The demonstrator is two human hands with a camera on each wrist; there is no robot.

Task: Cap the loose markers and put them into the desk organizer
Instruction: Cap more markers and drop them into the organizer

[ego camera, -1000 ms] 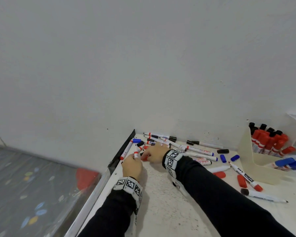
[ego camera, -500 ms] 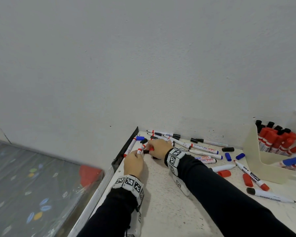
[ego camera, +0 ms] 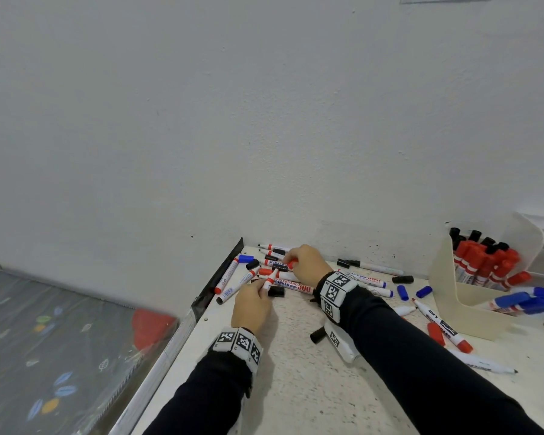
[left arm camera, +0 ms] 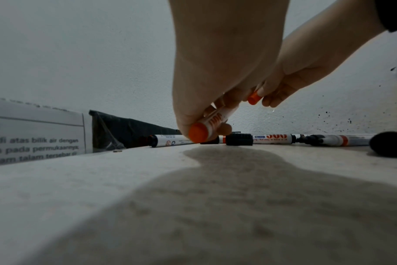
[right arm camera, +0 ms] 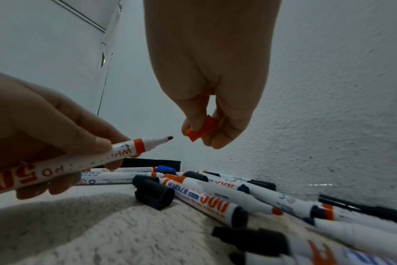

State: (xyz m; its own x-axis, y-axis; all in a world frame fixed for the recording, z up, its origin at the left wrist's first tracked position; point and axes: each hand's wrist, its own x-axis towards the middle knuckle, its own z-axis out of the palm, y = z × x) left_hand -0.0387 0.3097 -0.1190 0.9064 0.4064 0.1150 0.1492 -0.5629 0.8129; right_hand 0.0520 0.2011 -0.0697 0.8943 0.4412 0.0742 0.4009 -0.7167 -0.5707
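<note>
Both hands have come up off the pile since a second ago — then they were low among the markers, now the left hand (ego camera: pixel 251 304) has a red marker (right arm camera: pixel 64 165) lifted and the right hand (ego camera: pixel 305 265) has a red cap (right arm camera: pixel 201 130) lifted. Left fingers (right arm camera: pixel 84 138) are curled round the marker barrel, bare tip pointing toward the cap, a small gap between tip and cap — not yet joined. Right thumb and fingers (right arm camera: pixel 227 130) pinch the cap, open end facing the tip. Held marker sits just above the worktop (ego camera: pixel 296 387) near its back left corner, by the wall (ego camera: pixel 264 120).

Below the hands, loose markers (ego camera: pixel 291 285) lie crossed on the worktop, several uncapped, with a loose black cap (ego camera: pixel 277 291) just beside the left hand and a blue cap (ego camera: pixel 402 292) further right. More uncapped markers (ego camera: pixel 443 328) lie at the right, near the desk organizer (ego camera: pixel 453 290). Organizer stands at the right edge, well apart from the hands, with capped red, black and blue markers already in it. Black sleeves and tag-printed wristbands (ego camera: pixel 335 288) on both arms.
</note>
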